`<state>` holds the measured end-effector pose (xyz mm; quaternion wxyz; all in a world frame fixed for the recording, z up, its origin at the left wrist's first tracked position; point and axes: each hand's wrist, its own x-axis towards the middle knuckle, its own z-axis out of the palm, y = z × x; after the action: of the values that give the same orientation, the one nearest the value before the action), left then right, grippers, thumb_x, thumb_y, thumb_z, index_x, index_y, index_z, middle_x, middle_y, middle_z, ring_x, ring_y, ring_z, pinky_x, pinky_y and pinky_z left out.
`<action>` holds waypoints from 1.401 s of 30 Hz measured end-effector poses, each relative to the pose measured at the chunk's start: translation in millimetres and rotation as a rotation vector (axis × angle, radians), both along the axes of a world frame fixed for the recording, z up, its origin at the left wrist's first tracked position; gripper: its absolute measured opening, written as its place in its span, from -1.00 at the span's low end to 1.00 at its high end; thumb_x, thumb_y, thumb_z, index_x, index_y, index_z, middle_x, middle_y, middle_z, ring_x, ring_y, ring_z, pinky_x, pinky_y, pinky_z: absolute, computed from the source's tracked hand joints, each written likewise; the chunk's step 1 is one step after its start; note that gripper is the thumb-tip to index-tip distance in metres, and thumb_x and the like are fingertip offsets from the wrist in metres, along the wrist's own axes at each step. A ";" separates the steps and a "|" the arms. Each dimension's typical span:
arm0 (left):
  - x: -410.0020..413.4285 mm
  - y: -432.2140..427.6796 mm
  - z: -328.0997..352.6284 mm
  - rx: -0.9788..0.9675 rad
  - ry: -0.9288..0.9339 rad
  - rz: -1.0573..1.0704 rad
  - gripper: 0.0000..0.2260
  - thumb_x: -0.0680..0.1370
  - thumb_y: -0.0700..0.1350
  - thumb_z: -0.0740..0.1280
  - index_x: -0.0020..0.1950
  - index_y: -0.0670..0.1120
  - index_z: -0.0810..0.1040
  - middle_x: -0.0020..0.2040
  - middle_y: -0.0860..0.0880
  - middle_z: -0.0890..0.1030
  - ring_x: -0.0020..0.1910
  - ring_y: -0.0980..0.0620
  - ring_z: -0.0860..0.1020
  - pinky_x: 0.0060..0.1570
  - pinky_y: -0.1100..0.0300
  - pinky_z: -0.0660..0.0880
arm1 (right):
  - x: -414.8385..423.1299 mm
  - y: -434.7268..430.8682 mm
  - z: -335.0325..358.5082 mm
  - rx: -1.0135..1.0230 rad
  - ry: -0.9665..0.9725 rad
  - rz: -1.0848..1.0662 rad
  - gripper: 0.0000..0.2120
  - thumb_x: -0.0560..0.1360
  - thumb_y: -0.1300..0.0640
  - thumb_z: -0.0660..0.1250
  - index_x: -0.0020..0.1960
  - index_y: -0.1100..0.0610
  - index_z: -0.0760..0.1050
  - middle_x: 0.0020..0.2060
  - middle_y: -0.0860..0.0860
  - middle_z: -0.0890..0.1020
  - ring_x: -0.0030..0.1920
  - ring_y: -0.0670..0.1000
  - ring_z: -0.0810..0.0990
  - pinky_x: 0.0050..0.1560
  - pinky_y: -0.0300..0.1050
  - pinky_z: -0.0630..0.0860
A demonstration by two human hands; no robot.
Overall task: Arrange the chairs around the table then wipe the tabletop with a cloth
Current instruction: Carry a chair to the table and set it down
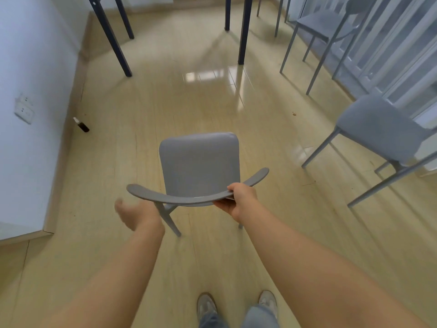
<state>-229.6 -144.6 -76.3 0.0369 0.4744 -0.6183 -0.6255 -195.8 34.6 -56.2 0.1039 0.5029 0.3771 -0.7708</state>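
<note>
Grey chair (199,166) in the middle of the floor, seat facing away. Right hand (238,201) closed around its curved backrest (179,199), right of centre. Left hand (137,215) open, palm up, just below the backrest's left end, holding nothing. Table legs (113,41) far ahead; two more chairs (378,129) at right.

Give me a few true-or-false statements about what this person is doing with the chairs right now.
1. The right hand holds the backrest of the nearest chair. True.
2. The left hand also has a grip on that backrest. False: it is open, just below the backrest's left end.
3. A cloth lies on the chair's seat. False: the seat is bare.
4. Two more grey chairs stand to the right. True.
5. A small dark bottle lies on the floor by the left wall. True.
</note>
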 end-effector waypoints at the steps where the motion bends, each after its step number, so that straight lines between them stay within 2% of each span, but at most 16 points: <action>1: -2.1 3.3 3.9 0.253 -0.029 0.137 -0.66 0.55 -0.03 0.18 0.32 -0.01 0.35 0.17 -0.09 0.48 0.02 -0.13 0.54 -0.04 -0.02 0.52 | -1.5 -1.2 -0.8 -0.007 0.002 -0.013 -0.81 0.54 0.39 0.10 0.14 0.29 0.33 -0.16 0.20 0.52 -0.22 0.18 0.55 -0.26 0.07 0.54; 2: -8.8 6.5 8.3 0.457 -0.027 0.171 -0.64 0.57 0.05 0.20 0.32 -0.06 0.33 0.11 -0.12 0.49 -0.05 -0.13 0.55 -0.11 -0.03 0.55 | -6.4 -2.3 -1.9 -0.010 0.009 -0.018 -0.79 0.54 0.39 0.10 0.16 0.30 0.33 -0.15 0.20 0.52 -0.22 0.18 0.56 -0.28 0.07 0.54; 4: -15.7 16.1 18.8 0.621 -0.031 0.030 -0.60 0.55 0.12 0.28 0.25 -0.10 0.33 -0.01 -0.13 0.50 -0.09 -0.14 0.56 -0.06 -0.10 0.56 | -10.1 0.8 -4.1 0.000 0.034 -0.028 -0.76 0.55 0.40 0.08 0.20 0.30 0.32 -0.14 0.19 0.52 -0.21 0.18 0.56 -0.34 0.06 0.53; 6: -29.5 22.9 19.0 0.606 -0.093 -0.096 -0.67 0.55 -0.07 0.33 0.24 -0.14 0.36 0.01 -0.17 0.51 -0.04 -0.19 0.57 -0.01 -0.14 0.56 | -22.4 7.5 -5.7 -0.003 0.057 -0.029 -0.76 0.55 0.40 0.08 0.21 0.31 0.31 -0.11 0.20 0.51 -0.21 0.18 0.55 -0.36 0.05 0.52; 8: -45.1 27.3 18.3 0.560 -0.137 -0.117 -0.74 0.55 -0.28 0.26 0.24 -0.22 0.39 -0.01 -0.19 0.51 -0.11 -0.16 0.55 -0.15 -0.07 0.55 | -36.7 15.8 -7.3 -0.013 0.076 -0.033 -0.75 0.54 0.41 0.08 0.21 0.32 0.30 -0.02 0.24 0.50 -0.20 0.19 0.54 -0.36 0.06 0.51; 11: -68.9 35.8 18.7 0.495 -0.162 -0.082 -0.70 0.53 -0.38 0.19 0.26 -0.26 0.39 -0.12 -0.18 0.48 -0.21 -0.13 0.51 -0.24 -0.02 0.51 | -63.0 27.8 -9.9 -0.030 0.094 -0.027 -0.72 0.54 0.41 0.09 0.24 0.33 0.30 0.06 0.26 0.47 -0.17 0.20 0.54 -0.34 0.07 0.52; 15: -102.3 47.8 16.7 0.492 -0.146 -0.053 -0.71 0.52 -0.41 0.17 0.23 -0.25 0.39 -0.15 -0.18 0.46 -0.22 -0.13 0.49 -0.14 -0.05 0.52 | -99.9 44.3 -11.8 -0.052 0.121 0.022 -0.67 0.53 0.42 0.09 0.29 0.33 0.30 0.03 0.25 0.51 -0.14 0.20 0.56 -0.32 0.07 0.54; 18: -125.5 53.0 14.1 0.499 -0.105 -0.030 -0.76 0.52 -0.42 0.17 0.16 -0.24 0.38 -0.12 -0.20 0.46 -0.22 -0.14 0.49 0.00 -0.11 0.53 | -127.1 53.1 -11.5 -0.063 0.167 0.079 -0.70 0.53 0.42 0.09 0.25 0.35 0.32 -0.07 0.21 0.54 -0.14 0.19 0.57 -0.22 0.08 0.55; 22: -160.8 46.2 9.2 0.487 -0.085 -0.028 -0.85 0.52 -0.42 0.17 0.07 -0.29 0.37 -0.13 -0.19 0.45 -0.22 -0.13 0.49 -0.08 -0.05 0.51 | -162.5 51.5 -12.4 -0.094 0.197 0.122 -0.78 0.52 0.43 0.10 0.16 0.36 0.33 -0.06 0.22 0.52 -0.08 0.21 0.55 -0.03 0.13 0.54; 28: -216.4 25.6 9.9 0.464 -0.046 -0.048 -0.80 0.54 -0.41 0.16 0.14 -0.26 0.34 -0.16 -0.16 0.44 -0.23 -0.09 0.49 -0.12 0.00 0.48 | -215.1 31.8 -13.2 -0.145 0.218 0.098 -0.71 0.52 0.43 0.10 0.23 0.33 0.34 -0.04 0.22 0.54 -0.08 0.19 0.57 -0.12 0.07 0.57; 31: -257.9 10.1 9.8 0.453 -0.019 -0.049 -0.79 0.54 -0.41 0.15 0.15 -0.23 0.33 -0.18 -0.16 0.43 -0.24 -0.08 0.48 -0.08 -0.02 0.48 | -254.9 14.3 -14.5 -0.153 0.218 0.086 -0.71 0.52 0.43 0.09 0.23 0.33 0.35 -0.05 0.21 0.55 -0.10 0.19 0.57 -0.10 0.08 0.56; 34: -297.2 -7.0 6.7 0.461 -0.012 -0.049 -0.74 0.53 -0.42 0.14 0.18 -0.22 0.32 -0.18 -0.16 0.43 -0.24 -0.09 0.48 0.05 -0.12 0.51 | -294.2 -4.7 -14.7 -0.132 0.205 0.071 -0.72 0.52 0.43 0.08 0.21 0.34 0.35 -0.06 0.21 0.55 -0.12 0.18 0.57 -0.12 0.07 0.56; 37: -345.6 -27.1 8.4 0.479 -0.020 -0.070 -0.66 0.52 -0.43 0.14 0.27 -0.23 0.33 -0.17 -0.16 0.44 -0.23 -0.10 0.49 0.01 -0.13 0.51 | -341.8 -25.9 -13.6 -0.114 0.183 0.062 -0.73 0.52 0.44 0.08 0.19 0.33 0.35 -0.07 0.21 0.55 -0.13 0.18 0.55 -0.20 0.06 0.58; 40: -389.0 -37.5 17.0 0.485 -0.005 -0.080 -0.74 0.52 -0.44 0.15 0.16 -0.21 0.32 -0.19 -0.15 0.44 -0.25 -0.11 0.48 0.08 -0.19 0.50 | -385.9 -35.3 -10.1 -0.083 0.175 0.052 -0.76 0.52 0.42 0.09 0.17 0.32 0.35 -0.05 0.22 0.54 -0.15 0.18 0.56 -0.29 0.00 0.63; 42: -415.6 -38.3 23.4 0.493 -0.001 -0.082 -0.77 0.52 -0.43 0.16 0.12 -0.20 0.33 -0.20 -0.16 0.45 -0.25 -0.13 0.49 -0.01 -0.16 0.53 | -412.3 -35.6 -4.0 -0.074 0.182 0.061 -0.82 0.53 0.39 0.10 0.11 0.32 0.38 -0.02 0.23 0.54 -0.14 0.18 0.56 -0.28 0.00 0.62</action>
<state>-645.2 -182.9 -52.9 -0.1056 0.4437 -0.4659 -0.7583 -608.1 -1.0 -60.2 0.1110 0.4147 0.3715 -0.8232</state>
